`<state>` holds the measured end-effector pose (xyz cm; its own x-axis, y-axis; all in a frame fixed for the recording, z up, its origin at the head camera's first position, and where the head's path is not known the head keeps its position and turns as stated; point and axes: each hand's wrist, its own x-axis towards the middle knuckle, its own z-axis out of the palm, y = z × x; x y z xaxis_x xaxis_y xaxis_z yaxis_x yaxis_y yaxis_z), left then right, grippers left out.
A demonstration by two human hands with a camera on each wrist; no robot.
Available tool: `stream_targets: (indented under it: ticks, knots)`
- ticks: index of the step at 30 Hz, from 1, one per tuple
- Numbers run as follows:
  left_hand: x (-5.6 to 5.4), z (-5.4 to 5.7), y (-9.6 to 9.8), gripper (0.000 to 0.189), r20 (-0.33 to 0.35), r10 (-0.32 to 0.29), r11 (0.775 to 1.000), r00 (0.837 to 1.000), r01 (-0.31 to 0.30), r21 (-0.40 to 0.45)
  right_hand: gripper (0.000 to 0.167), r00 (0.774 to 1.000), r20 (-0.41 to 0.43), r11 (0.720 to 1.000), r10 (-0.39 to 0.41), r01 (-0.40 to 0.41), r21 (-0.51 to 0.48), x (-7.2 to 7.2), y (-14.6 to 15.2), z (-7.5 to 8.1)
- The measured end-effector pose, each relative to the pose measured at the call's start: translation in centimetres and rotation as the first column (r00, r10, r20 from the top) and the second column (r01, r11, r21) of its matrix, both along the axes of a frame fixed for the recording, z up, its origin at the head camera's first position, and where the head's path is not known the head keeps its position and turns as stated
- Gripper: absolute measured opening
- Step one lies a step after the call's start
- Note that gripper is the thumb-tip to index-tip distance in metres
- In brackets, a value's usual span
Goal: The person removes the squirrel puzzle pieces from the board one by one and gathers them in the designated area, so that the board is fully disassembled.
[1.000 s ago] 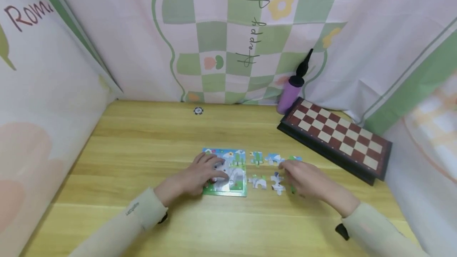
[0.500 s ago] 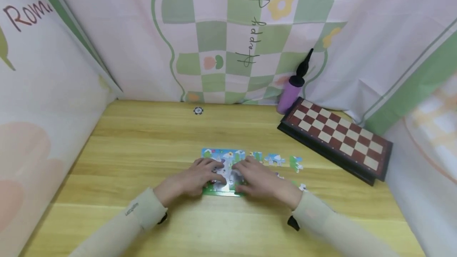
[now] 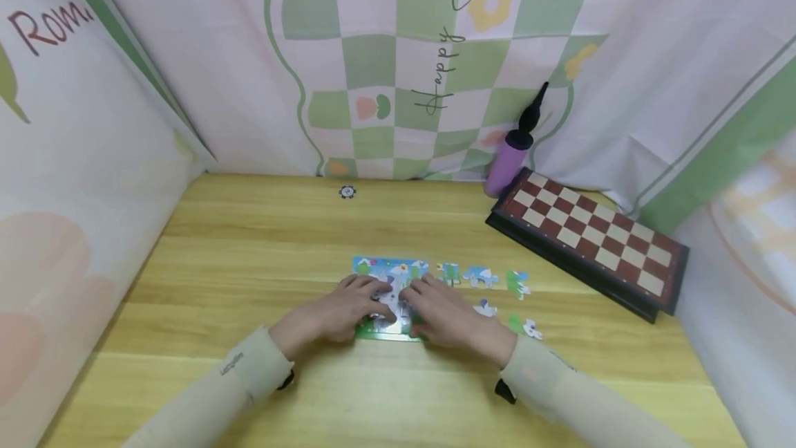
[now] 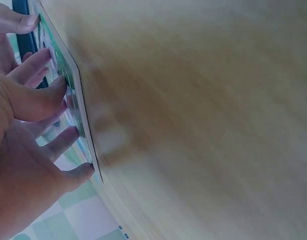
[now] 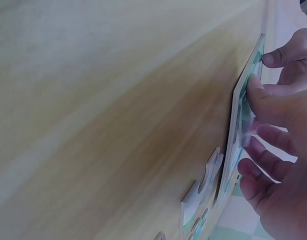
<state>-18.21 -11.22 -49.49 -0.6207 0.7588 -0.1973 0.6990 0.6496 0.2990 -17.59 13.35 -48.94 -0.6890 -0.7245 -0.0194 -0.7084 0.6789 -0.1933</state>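
Observation:
A jigsaw puzzle board [image 3: 388,335] with a green and blue picture lies on the table, partly covered by both hands. My left hand [image 3: 351,308] rests spread across its left side, fingertips touching the top. At the board's right side, my right hand [image 3: 444,311] has its thumb and fingers bent round a puzzle piece [image 5: 245,132], which stands tilted against the board in the right wrist view. Loose puzzle pieces lie to the right: a tree piece [image 3: 449,273], a blue-and-white piece [image 3: 481,277], a green piece [image 3: 517,283] and several others.
A folded chessboard case [image 3: 587,240] lies at the back right. Beside it a purple hand pump [image 3: 506,166] leans against the patterned curtain [image 3: 367,61]. One poker chip [image 3: 347,192] sits near the table's back edge.
My right hand has moved left, from above the loose pieces to the right side of the board, and shifted only slightly in the last half second. My left hand has stayed put.

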Motion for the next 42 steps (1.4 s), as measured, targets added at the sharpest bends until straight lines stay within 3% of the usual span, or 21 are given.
stream_targets:
  ticks: [8, 17, 27, 31, 37, 42]
  knots:
    - [0.0, 0.0, 0.1, 0.069, -0.001, 0.003, 1.000, 1.000, -0.003, 0.004, 0.046, 0.997, 0.074, 0.997, -0.010, 0.016, -0.076, -0.1, 0.0, -0.1]
    - [0.1, 0.0, 0.1, 0.071, 0.024, 0.004, 1.000, 1.000, -0.004, 0.008, 0.030, 0.986, 0.165, 0.985, 0.035, -0.007, -0.170, 0.3, 0.3, 0.4]
    - [0.2, 0.2, 0.0, 0.072, 0.008, 0.004, 1.000, 1.000, -0.004, 0.011, 0.025, 0.999, 0.029, 0.965, 0.041, -0.032, -0.262, -0.5, 2.1, 2.8]
    - [0.2, 0.1, 0.0, 0.075, -0.001, 0.000, 1.000, 1.000, 0.000, 0.015, 0.022, 1.000, 0.023, 0.958, 0.016, -0.009, -0.288, -0.2, 3.4, 3.7]
    - [0.2, -0.1, -0.1, 0.078, 0.010, 0.012, 0.999, 1.000, -0.012, 0.033, 0.024, 0.992, 0.122, 0.975, 0.024, 0.004, -0.224, 1.4, 5.2, 3.5]
    - [0.3, -0.1, -0.1, 0.080, 0.015, 0.022, 0.999, 1.000, -0.022, 0.032, 0.025, 0.970, 0.233, 0.980, 0.065, -0.019, -0.198, 3.1, 5.8, 2.7]
